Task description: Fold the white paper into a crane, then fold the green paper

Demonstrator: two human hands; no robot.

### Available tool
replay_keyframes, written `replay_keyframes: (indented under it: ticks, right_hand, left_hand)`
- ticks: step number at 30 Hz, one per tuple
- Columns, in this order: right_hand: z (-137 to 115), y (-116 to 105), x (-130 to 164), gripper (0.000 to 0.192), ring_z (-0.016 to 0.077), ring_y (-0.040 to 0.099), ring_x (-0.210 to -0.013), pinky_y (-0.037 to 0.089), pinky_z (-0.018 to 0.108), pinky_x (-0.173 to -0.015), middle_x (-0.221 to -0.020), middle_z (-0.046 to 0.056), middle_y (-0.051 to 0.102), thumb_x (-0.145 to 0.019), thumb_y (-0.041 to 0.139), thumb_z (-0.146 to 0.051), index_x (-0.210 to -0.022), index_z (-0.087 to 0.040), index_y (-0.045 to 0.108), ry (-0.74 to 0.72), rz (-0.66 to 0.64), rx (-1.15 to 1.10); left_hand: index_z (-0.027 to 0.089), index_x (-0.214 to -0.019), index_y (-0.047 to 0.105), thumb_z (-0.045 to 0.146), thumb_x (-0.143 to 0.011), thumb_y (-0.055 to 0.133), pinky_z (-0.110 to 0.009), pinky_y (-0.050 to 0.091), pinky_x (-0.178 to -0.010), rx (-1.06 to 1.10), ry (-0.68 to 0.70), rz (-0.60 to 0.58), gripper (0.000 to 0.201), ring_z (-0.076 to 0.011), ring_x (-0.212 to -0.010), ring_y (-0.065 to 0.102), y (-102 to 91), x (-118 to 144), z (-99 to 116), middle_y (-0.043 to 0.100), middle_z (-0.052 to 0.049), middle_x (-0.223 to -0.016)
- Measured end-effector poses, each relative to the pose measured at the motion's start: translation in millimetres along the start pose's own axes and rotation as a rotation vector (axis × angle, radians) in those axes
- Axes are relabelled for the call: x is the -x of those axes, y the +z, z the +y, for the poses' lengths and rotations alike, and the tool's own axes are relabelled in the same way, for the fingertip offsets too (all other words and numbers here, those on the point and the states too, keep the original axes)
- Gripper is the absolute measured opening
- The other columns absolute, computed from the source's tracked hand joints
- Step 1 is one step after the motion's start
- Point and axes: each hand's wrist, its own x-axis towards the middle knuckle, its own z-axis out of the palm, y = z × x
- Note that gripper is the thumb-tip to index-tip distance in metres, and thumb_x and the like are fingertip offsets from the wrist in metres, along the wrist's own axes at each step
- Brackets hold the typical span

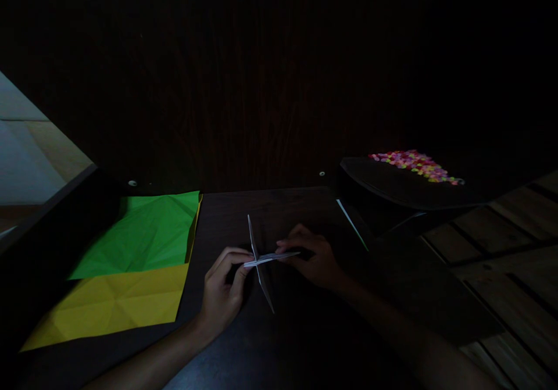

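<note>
A small folded paper piece (261, 259) sits at the middle of the dark surface (305, 332), its flaps standing up so both hands can pinch it: the left hand (224, 288) nips its near edge, the right hand (311, 256) its far flap. Just left lie a green sheet (143, 233) over a yellow sheet (113, 303); colourful beads (414, 165) rest on a dark tray (392, 186), well apart, nothing between.

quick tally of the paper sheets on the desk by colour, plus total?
Green creased paper sheet: 1
Yellow creased paper sheet, partly under the green one: 1
Dark folded paper piece with pale edges, pinched between the left hand and right hand: 1
Total: 3
Not counted: the heap of small multicoloured bits on the dark tray, too small to count.
</note>
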Motion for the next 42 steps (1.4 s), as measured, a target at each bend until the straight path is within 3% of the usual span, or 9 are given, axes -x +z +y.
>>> replay_keyframes:
  ticks: [5,14,20,25,36,42]
  right_hand:
    - [1,0,1,0.021,0.0167,0.06,-0.067,0.05,0.028,-0.058,-0.073,0.002,0.074,-0.081,0.074,-0.017,-0.099,-0.026,0.075,0.015,0.023,-0.015]
    - [5,0,3,0.021,0.0162,0.063,-0.07,0.052,0.029,-0.063,-0.078,0.002,0.074,-0.084,0.071,-0.018,-0.102,-0.027,0.074,0.067,-0.003,-0.062]
    - [-1,-3,0,0.026,0.0211,0.064,-0.085,0.051,0.038,-0.075,-0.096,0.006,0.073,-0.077,0.077,-0.021,-0.102,-0.025,0.072,0.015,-0.009,-0.041]
    - [-4,-9,-3,0.014,0.0219,0.063,-0.091,0.048,0.043,-0.082,-0.102,0.007,0.072,-0.079,0.073,-0.015,-0.09,-0.024,0.073,-0.054,-0.072,-0.04]
    - [-4,-8,-6,0.013,0.0212,0.06,-0.093,0.047,0.042,-0.082,-0.101,0.007,0.075,-0.086,0.07,-0.031,-0.096,-0.025,0.075,-0.012,-0.216,-0.215]
    - [-5,-7,-7,0.014,0.0204,0.06,-0.088,0.047,0.041,-0.079,-0.098,0.006,0.077,-0.087,0.069,-0.03,-0.099,-0.027,0.075,0.023,-0.276,-0.275]
  left_hand:
    - [0.019,-0.089,0.063,0.005,-0.089,0.057,-0.023,0.049,-0.07,0.016,0.023,-0.025,0.015,-0.0132,-0.079,0.063,0.6,0,0,0.065,-0.001,-0.086]
    - [0.018,-0.086,0.063,0.006,-0.089,0.056,-0.023,0.049,-0.068,0.042,0.019,-0.035,0.015,-0.0133,-0.076,0.063,0.4,-2,3,0.064,-0.001,-0.083]
    - [0.019,-0.086,0.063,0.005,-0.088,0.057,-0.023,0.049,-0.07,0.036,0.002,-0.008,0.015,-0.0136,-0.078,0.063,1.0,-2,2,0.065,-0.001,-0.085]
    - [0.019,-0.087,0.063,0.006,-0.088,0.057,-0.023,0.049,-0.069,0.02,0.005,0.006,0.015,-0.0137,-0.078,0.063,0.5,-2,3,0.065,-0.001,-0.085]
    - [0.019,-0.086,0.064,0.009,-0.089,0.057,-0.025,0.05,-0.068,0.038,0.008,-0.045,0.012,-0.015,-0.077,0.064,-0.1,-2,0,0.065,-0.002,-0.083]
    - [0.018,-0.087,0.065,0.011,-0.09,0.057,-0.026,0.051,-0.067,0.057,0.01,-0.065,0.011,-0.0161,-0.076,0.065,-0.8,-2,3,0.066,-0.003,-0.083]
